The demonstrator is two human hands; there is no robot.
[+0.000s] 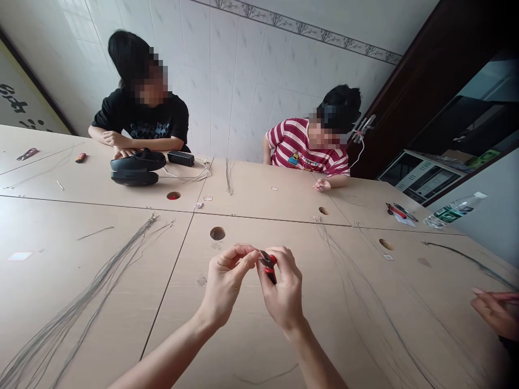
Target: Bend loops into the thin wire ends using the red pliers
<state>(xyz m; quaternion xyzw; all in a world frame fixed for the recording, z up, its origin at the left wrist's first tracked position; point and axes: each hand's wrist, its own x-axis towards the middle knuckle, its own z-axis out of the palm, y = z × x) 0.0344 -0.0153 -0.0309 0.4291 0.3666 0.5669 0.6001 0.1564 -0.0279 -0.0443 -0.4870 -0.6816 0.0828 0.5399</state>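
Gripping red-handled pliers (267, 260), six o'clock of view centre, right hand (284, 286) was wrapped round handles (271, 276). Left hand (227, 278), nine o'clock of pliers, pinched fingertips (251, 260) together, contents indiscernible. Judged risk: nipped fingertip, caused by jaws sitting close.

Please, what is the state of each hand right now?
Left hand: closed in a pinch; what it holds cannot be told.
Right hand: closed, holding red-handled pliers.

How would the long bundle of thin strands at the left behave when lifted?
The strand bundle would probably sag, since its thin strands curve. It may be light, being slender. Strands could separate, as they fan out toward one end.
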